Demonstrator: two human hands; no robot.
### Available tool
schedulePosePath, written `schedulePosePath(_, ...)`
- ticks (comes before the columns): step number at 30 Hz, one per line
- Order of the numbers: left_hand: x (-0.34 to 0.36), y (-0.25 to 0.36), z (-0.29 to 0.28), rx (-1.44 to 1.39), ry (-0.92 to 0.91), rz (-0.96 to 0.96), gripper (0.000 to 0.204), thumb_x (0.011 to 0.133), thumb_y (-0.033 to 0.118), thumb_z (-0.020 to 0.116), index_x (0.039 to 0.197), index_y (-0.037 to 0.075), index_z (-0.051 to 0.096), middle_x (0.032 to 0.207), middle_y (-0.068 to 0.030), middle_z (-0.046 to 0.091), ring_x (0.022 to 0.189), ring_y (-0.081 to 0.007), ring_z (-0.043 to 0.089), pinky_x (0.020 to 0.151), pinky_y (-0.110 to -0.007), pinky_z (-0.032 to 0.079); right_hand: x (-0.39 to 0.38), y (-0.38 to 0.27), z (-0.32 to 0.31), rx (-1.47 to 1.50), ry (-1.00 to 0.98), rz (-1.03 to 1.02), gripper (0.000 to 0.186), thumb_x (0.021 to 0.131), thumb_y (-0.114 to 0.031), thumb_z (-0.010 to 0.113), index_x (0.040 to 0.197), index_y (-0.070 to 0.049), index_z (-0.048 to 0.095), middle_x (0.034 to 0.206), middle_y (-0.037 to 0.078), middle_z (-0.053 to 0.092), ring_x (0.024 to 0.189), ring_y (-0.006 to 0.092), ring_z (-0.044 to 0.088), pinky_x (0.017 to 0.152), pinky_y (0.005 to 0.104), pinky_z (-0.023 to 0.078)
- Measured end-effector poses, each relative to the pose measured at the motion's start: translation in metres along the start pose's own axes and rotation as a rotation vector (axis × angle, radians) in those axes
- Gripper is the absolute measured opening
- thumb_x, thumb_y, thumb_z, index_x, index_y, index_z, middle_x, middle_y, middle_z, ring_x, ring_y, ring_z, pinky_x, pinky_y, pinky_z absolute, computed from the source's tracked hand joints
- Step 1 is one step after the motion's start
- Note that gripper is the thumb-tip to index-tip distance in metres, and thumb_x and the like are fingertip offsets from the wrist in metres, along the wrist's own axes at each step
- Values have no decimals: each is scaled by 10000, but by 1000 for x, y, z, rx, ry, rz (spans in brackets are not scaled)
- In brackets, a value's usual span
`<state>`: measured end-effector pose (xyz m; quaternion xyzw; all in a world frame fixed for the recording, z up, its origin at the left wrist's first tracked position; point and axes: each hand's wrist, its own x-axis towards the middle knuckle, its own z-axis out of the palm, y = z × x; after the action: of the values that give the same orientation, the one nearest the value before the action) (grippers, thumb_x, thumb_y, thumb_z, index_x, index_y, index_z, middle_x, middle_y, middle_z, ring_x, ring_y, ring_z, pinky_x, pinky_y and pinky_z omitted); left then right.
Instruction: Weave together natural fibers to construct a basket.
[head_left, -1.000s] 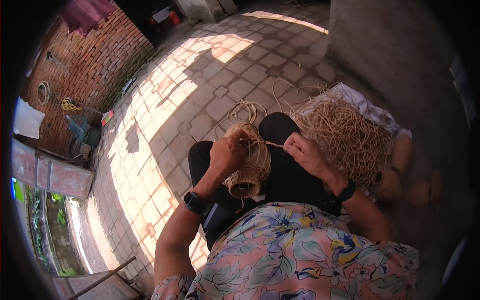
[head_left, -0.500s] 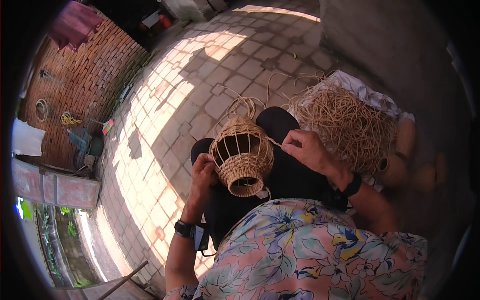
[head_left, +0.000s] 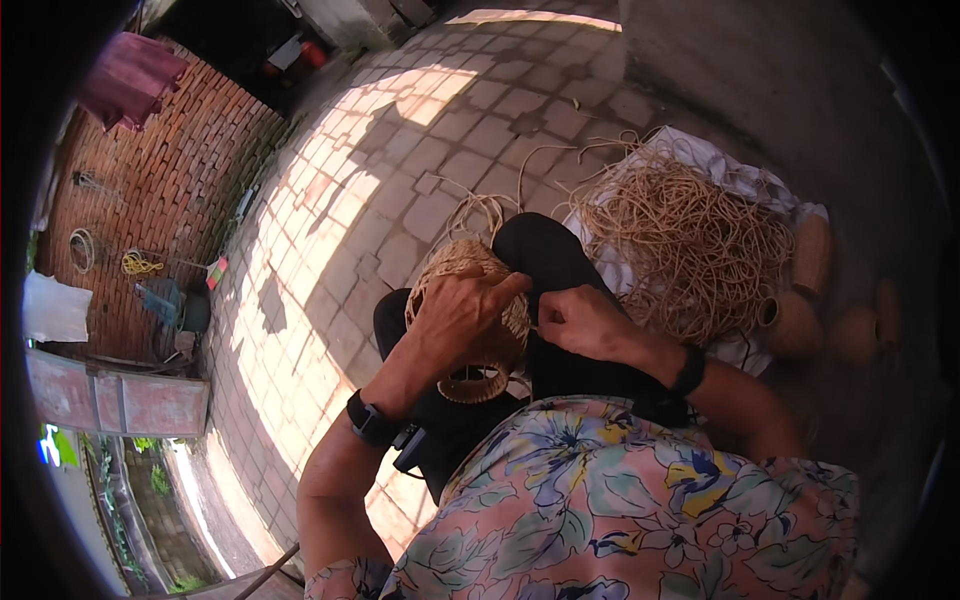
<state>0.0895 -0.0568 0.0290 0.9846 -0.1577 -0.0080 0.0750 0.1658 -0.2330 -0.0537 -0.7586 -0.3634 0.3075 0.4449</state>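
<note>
Tan round woven-cord basket point(head_left: 462, 256) sits beneath our left hand point(head_left: 462, 315), whose grip we cannot tell; just beside it, our right hand point(head_left: 583, 322) pinches closed, contents hidden.

One heap of rope point(head_left: 700, 240) is seen. On its lower left, one woven basket point(head_left: 460, 258), one left hand point(head_left: 462, 315) and one right hand point(head_left: 582, 322) are counted; on its right, four woven vessels point(head_left: 795, 330), two dim. Far to its left are counted one maroon cloth point(head_left: 132, 80), one white cloth point(head_left: 57, 308) and one yellow coil point(head_left: 140, 264).
</note>
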Motion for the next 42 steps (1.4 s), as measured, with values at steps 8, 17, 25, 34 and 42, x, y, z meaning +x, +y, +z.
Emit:
schedulePosePath(8,16,-4,13,238,-208,-20,546,613,183,748,1132,172,579,651,-64,613,656,-278,642,586,-373,451,10,9,15,-4,102,-105,111,767,-130,612,794,-22,618,769,162,657,770,349,651,686,415,507)
schedulePosePath(17,8,-7,-8,-126,-14,-144,398,685,115,719,1063,135,597,676,-60,621,620,-232,638,586,-335,482,20,-6,2,-87,354,-313,133,800,-129,627,855,-12,600,789,134,642,692,278,659,628,383,505)
schedulePosePath(25,-18,-24,-18,-913,454,-306,289,836,8,563,1118,70,547,784,-82,653,693,-151,638,601,-273,494,28,-37,0,787,-18,-211,150,917,-174,588,935,-26,592,745,0,613,632,72,586,547,221,473)
schedulePosePath(34,-22,-19,-14,-242,138,-284,480,763,50,619,1227,136,532,797,-57,699,739,-247,688,648,-346,533,29,-36,4,-250,324,-425,74,746,-138,641,759,-66,630,764,127,570,683,304,622,622,398,495)
schedulePosePath(42,-19,-29,-4,-288,200,-248,468,757,23,589,1205,147,536,649,-79,618,625,-292,633,587,-379,491,41,-41,12,-332,342,-506,89,749,-103,647,823,-54,634,854,138,557,743,319,617,659,414,497)
